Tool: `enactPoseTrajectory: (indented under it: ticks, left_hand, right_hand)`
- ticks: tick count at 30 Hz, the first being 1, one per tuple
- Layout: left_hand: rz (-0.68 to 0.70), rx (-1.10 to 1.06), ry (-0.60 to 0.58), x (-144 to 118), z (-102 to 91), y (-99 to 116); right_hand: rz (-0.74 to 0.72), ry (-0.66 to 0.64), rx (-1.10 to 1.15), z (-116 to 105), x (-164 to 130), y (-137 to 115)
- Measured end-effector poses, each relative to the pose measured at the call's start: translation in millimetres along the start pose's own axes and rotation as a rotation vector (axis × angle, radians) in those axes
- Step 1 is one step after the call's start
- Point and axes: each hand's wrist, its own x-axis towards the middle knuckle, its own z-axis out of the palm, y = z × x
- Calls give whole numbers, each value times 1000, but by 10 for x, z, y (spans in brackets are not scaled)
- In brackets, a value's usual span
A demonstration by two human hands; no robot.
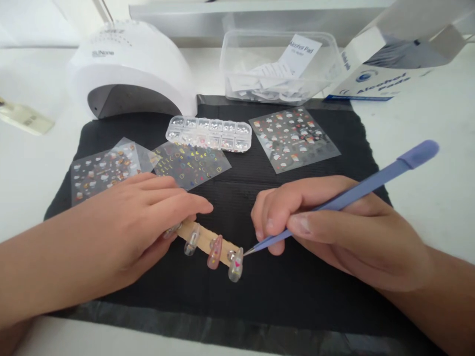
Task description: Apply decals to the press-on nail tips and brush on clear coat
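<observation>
My left hand (148, 222) grips one end of a wooden stick (202, 238), its fingers closed around it. Several false nails are mounted along the stick: a clear one (192, 241), a pink one (214, 253) and, at the free end, a clear one (236, 267) with a small pink heart. Between thumb and fingers, my right hand (326, 222) pinches a pair of blue tweezers (352, 195). The metal tip points left and down, at or very close to the upper edge of the heart nail. Part of the stick is hidden under my left hand.
Over a black mat (178, 301) lie sticker sheets (295, 138) and a clear rhinestone case (209, 133). Behind stand a white nail lamp (129, 64), a plastic tub (237, 66) of alcohol pads and an alcohol pad box (386, 79). A pale bottle (27, 118) lies far left.
</observation>
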Motion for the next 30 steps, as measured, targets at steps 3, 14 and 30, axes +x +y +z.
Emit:
enactPoseTrajectory:
  ticks: [3,14,30]
  left_hand:
    - [3,2,-1,7,12,-4]
    - [-14,22,-22,-7,-5,-14]
    - [-43,1,-17,-22,-1,-2]
  right_hand:
    - [7,6,-15,11,-6,-21]
    - [22,-4,-24,-3,20,-46]
    - [20,-17,-30,-9,24,-42]
